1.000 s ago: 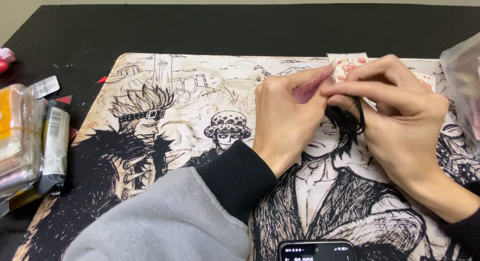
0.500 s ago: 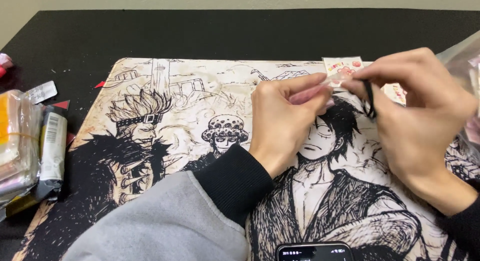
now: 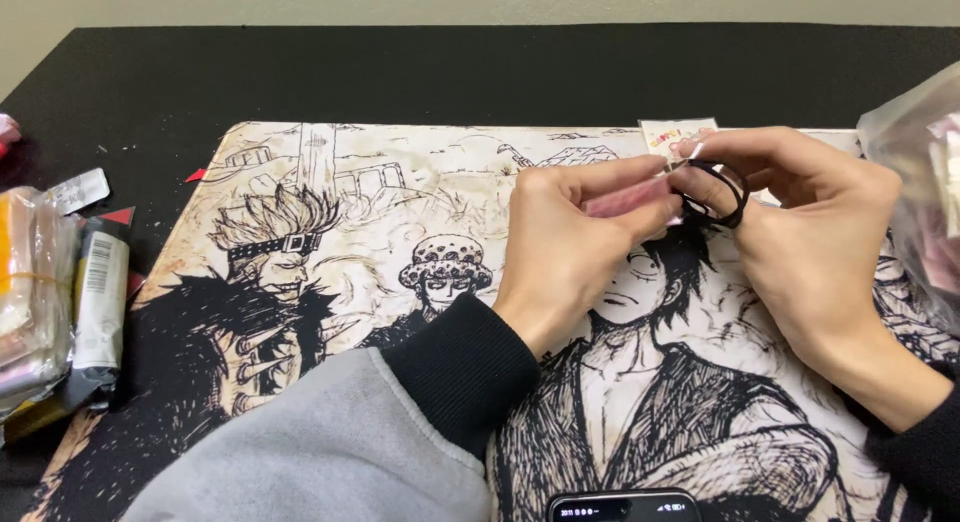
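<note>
I observe both hands raised over the illustrated mat on the black bench. The left hand is clenched on a small pink packet, pinched between thumb and forefinger; the right hand grips a black elastic loop, which is stretched around its fingertips and sits right at the packet's end, touching it. I judge the step in hand to be fitting the loop onto the packet, not yet seated. The next move, in my view, calls for keeping the loop spread wide and the packet steady so the band slides on without snagging. Count: one pink packet in hand; one black loop; one small printed card lying flat on the mat just behind the hands; one clear plastic bag at the right edge; one bundle of wrapped packs at the left, number within not readable; one phone at the near edge.
</note>
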